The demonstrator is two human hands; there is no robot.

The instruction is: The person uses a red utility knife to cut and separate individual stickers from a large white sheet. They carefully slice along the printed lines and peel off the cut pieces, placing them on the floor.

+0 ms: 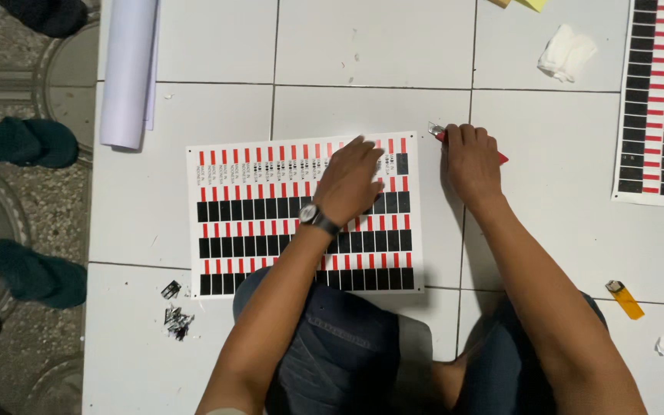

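A printed sheet (255, 219) with rows of black and red rectangles lies flat on the white tiled floor in front of my knees. My left hand (355, 180), with a wristwatch, presses down on the sheet's upper right part, fingers spread toward its top edge. My right hand (470, 157) is closed around a red utility knife (438, 132). The knife's metal tip pokes out just past the sheet's top right corner.
A rolled white paper (127, 69) lies at the upper left. A second printed sheet (659, 100) sits at the right edge, a crumpled tissue (568, 52) near it. A yellow lighter (625, 299), black paper scraps (176, 315) and dark green sandals (21, 142) are around.
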